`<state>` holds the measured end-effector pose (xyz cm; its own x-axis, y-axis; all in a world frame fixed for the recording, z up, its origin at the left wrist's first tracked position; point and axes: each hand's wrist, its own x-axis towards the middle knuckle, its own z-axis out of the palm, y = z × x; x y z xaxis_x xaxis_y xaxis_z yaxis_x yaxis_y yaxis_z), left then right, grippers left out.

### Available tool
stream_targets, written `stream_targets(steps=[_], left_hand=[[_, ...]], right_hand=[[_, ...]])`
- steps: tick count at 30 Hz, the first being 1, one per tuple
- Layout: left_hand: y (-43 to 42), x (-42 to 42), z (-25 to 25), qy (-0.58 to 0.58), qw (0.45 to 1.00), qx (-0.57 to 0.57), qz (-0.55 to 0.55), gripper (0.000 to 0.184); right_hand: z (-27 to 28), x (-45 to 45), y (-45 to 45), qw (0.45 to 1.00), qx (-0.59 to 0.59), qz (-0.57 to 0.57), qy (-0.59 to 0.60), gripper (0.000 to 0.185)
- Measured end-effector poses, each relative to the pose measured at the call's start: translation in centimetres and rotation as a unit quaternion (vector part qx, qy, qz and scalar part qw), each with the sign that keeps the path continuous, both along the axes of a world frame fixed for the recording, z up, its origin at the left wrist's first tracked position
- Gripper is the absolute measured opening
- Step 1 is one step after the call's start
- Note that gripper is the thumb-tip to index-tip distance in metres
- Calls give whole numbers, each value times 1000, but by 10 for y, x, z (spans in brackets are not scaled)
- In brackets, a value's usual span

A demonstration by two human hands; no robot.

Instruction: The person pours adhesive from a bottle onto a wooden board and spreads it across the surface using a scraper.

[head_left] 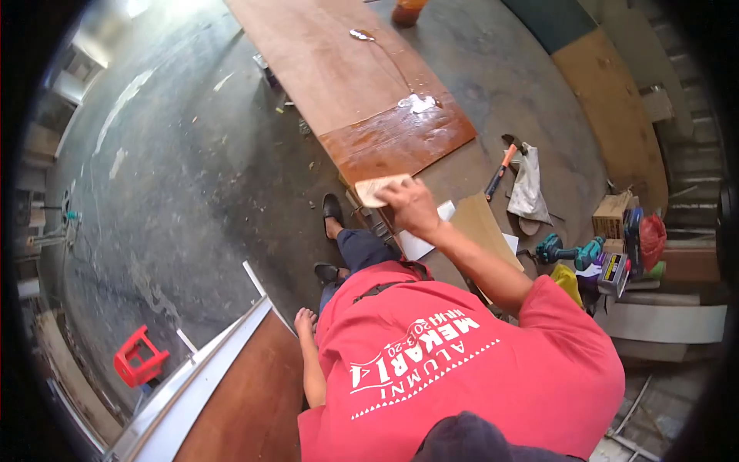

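My right hand (414, 206) grips a pale flat spreader (379, 190) at the near end of a long wooden board (319, 65). The near part of the board has a wet, glossy reddish-brown coat (396, 142). Farther up, a thin trail of amber liquid (389, 63) joins a small puddle (362, 35) to a shiny patch. My left hand (305, 320) hangs low at my side with loose fingers, near the edge of a brown panel (250, 385), and nothing shows in it.
To the right lie a hammer (502, 171), a whitish cloth (528, 189), brown cardboard (479, 219) and teal power tools (570, 249). An orange container (408, 11) stands beyond the board. A red plastic stool (140, 358) is at the lower left.
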<state>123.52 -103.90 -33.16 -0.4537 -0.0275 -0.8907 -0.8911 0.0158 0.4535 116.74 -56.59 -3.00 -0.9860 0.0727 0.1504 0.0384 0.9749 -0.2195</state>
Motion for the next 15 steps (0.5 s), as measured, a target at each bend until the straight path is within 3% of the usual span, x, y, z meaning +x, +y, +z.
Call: stream_targets(steps=[3, 5, 8, 10, 12, 13, 15], left_hand=[[0, 2, -16, 14, 1000, -8, -3, 46], [-2, 0, -32, 31, 999, -6, -29, 45], [-3, -2, -22, 25, 998, -14, -55, 44], [-5, -5, -12, 20, 999, -24, -42, 45], [-10, -10, 0, -33, 989, -86, -115, 51], [-10, -11, 2, -33, 989, -87, -115, 51], [-14, -12, -2, -41, 996, -65, -53, 55]], right_hand=[[34, 8, -2, 996, -46, -16, -75, 33], [45, 9, 15, 957, -239, -82, -141, 38], [46, -6, 69, 937, -314, -149, -40, 51], [43, -26, 114, 943, -298, -149, -15, 48], [35, -40, 142, 978, -106, -164, 79, 44], [25, -39, 147, 978, -106, -164, 79, 44], [-10, -39, 158, 989, 43, -134, 38, 42]])
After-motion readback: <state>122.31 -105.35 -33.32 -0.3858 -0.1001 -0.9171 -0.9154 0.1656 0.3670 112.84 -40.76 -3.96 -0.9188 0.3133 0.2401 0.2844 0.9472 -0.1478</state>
